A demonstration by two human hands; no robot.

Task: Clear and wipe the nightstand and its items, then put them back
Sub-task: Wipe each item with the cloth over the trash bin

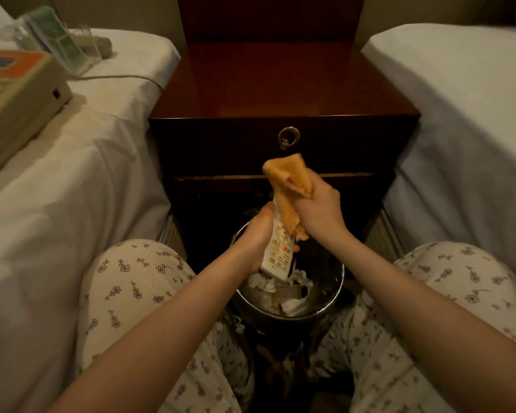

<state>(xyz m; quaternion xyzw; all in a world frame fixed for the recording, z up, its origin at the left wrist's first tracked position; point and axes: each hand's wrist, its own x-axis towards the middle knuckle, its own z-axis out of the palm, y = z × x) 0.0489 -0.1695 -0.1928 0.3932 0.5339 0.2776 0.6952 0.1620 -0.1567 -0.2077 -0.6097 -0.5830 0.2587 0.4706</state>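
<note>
1. Low down, in front of the nightstand (280,84)'s front edge and above a bin (329,302): a white plastic remote (279,254), slim and rectangular, with rows of yellow and orange buttons facing the camera.
2. Long axis nearly upright, leaning a little: lower end down toward the bin, upper end up toward the drawer front, upper half hidden under a cloth (289,183).
3. Round the remote's lower left side: left hand (258,239), fingers curled in a grip, thumb laid up along the edge.
4. Bunched tight in the right hand (319,210): the orange cloth, soft and crumpled, pressed against the remote's upper part, one fold sticking up above the fist, a tail hanging down over the top buttons.
5. Nightstand of dark red-brown wood, glossy, square-topped, with a metal ring pull (288,137) at the middle of the drawer front.
6. Bin round, of shiny metal, with crumpled white tissue inside, between two knees in cream floral trousers (131,293).
7. On the left bed (72,189), near its edge beside the nightstand: a beige box (18,96) with an orange label, a clear plastic holder (57,40) with green paper in it, and a thin cord (116,76) trailing toward the nightstand's left edge.
8. Right bed (459,114) under a smooth white sheet.
</note>
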